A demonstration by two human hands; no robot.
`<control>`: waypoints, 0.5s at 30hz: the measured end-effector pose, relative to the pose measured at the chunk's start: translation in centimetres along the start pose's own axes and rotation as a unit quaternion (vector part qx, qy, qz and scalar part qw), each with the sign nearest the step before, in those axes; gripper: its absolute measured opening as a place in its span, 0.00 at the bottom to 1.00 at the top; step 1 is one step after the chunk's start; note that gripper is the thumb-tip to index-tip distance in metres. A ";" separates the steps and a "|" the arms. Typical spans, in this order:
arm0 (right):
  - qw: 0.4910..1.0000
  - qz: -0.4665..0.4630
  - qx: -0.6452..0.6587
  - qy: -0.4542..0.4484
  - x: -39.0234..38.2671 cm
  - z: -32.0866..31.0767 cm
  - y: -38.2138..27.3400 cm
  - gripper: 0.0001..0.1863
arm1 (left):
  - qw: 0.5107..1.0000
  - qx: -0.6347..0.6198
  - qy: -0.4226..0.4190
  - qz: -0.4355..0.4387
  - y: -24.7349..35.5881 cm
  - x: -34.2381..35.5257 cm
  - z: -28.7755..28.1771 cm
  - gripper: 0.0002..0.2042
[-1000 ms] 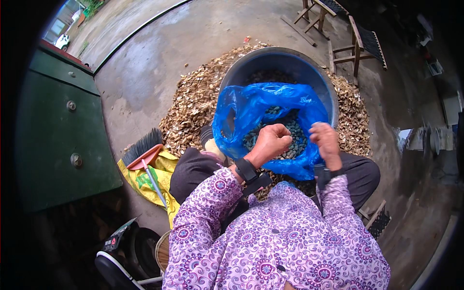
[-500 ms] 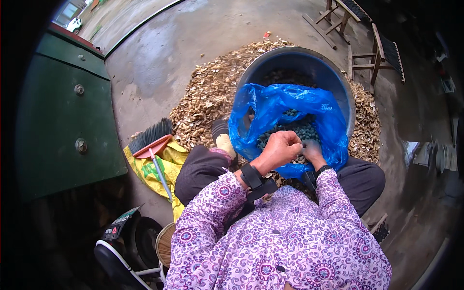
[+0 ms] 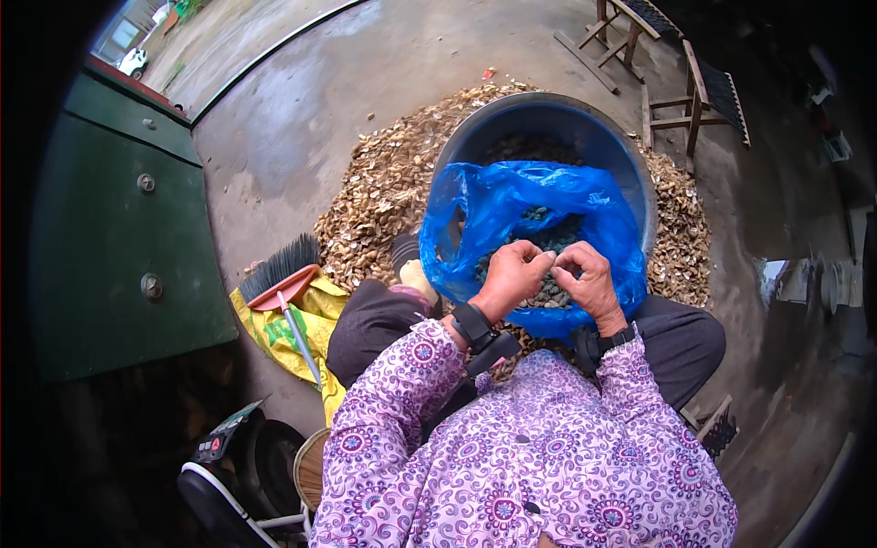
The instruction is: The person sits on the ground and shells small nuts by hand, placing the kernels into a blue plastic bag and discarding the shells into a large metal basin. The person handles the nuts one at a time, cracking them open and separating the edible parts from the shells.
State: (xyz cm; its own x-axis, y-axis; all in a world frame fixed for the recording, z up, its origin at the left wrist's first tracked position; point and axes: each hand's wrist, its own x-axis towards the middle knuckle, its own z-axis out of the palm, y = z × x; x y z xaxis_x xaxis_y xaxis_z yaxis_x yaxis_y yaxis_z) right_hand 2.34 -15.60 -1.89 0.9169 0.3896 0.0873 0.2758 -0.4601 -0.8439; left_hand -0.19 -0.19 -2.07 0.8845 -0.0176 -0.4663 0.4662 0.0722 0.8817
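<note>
Over the mouth of a blue plastic bag, my left hand and my right hand meet at the fingertips. Both are closed in a pinch, and whatever sits between the fingers is too small to make out. Small roundish pieces, looking like nuts, lie inside the bag below my hands. The bag rests in a large metal basin, with more dark pieces at its far side.
Broken shells, like peanut shells, are heaped around the basin. A broom lies on a yellow sack at left, near a green metal door. Wooden frames stand at the far right.
My right hand has lifted out of the bag and come up beside my left fingertips. The view has shifted slightly; my left hand stays pinched.
</note>
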 end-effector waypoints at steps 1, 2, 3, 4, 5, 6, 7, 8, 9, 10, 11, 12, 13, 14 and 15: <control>1.000 -0.020 -0.002 0.009 0.0 -0.2 -0.6 0.05 | 0.999 -0.022 -0.018 -0.029 0.3 -0.1 0.1 0.11; 0.999 -0.041 -0.004 0.017 -0.1 -0.4 -0.9 0.05 | 0.997 -0.043 -0.036 -0.058 0.5 -0.2 0.1 0.11; 0.999 -0.040 -0.005 0.019 -0.2 -0.5 -1.0 0.05 | 0.997 -0.042 -0.039 -0.058 0.9 -0.4 0.1 0.11; 0.998 -0.058 -0.008 0.019 -0.4 -0.7 -1.1 0.05 | 0.995 -0.056 -0.060 -0.063 1.3 -0.5 0.1 0.10; 0.997 -0.076 -0.010 0.018 -0.6 -0.8 -1.1 0.05 | 0.992 -0.070 -0.081 -0.068 1.6 -0.6 0.1 0.09; 0.997 -0.075 -0.011 0.020 -0.8 -1.0 -1.2 0.05 | 0.992 -0.070 -0.083 -0.067 1.9 -0.7 0.1 0.09; 0.997 -0.080 -0.012 0.023 -0.8 -1.0 -1.2 0.05 | 0.992 -0.066 -0.089 -0.067 2.1 -0.8 0.1 0.09; 0.996 -0.084 -0.013 0.025 -1.0 -1.1 -1.3 0.06 | 0.991 -0.062 -0.094 -0.068 2.3 -0.8 0.1 0.08; 0.996 -0.084 -0.013 0.026 -1.2 -1.1 -1.2 0.06 | 0.991 -0.061 -0.095 -0.067 2.1 -0.7 0.1 0.08; 0.998 -0.016 0.056 0.035 -1.5 -1.1 -1.1 0.06 | 0.989 -0.091 -0.098 -0.055 1.9 -0.5 0.1 0.08; 0.990 0.053 0.125 0.043 -1.7 -1.1 -1.0 0.07 | 0.987 -0.121 -0.101 -0.044 1.8 -0.4 0.2 0.08; 0.990 0.052 0.125 0.044 -1.9 -1.3 -0.9 0.07 | 0.987 -0.121 -0.102 -0.043 1.8 -0.3 0.3 0.08; 0.978 0.098 0.180 0.020 -2.1 -1.5 -0.8 0.08 | 0.984 -0.139 -0.106 -0.035 1.8 -0.4 0.4 0.07; 0.961 0.144 0.235 -0.003 -2.2 -1.6 -0.7 0.09 | 0.981 -0.157 -0.110 -0.027 1.8 -0.4 0.4 0.07; 0.961 0.143 0.235 -0.003 -2.3 -1.7 -0.7 0.09 | 0.981 -0.157 -0.110 -0.027 2.0 -0.6 0.6 0.07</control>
State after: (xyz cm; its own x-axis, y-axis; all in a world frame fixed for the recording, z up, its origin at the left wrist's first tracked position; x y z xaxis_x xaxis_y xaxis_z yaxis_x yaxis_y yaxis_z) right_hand 0.56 -17.47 -0.61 0.9335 0.3063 -0.1865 -0.1503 -0.1380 -0.9790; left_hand 0.24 -0.59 -0.02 0.8576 -0.2417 -0.4539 0.5139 0.3677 0.7751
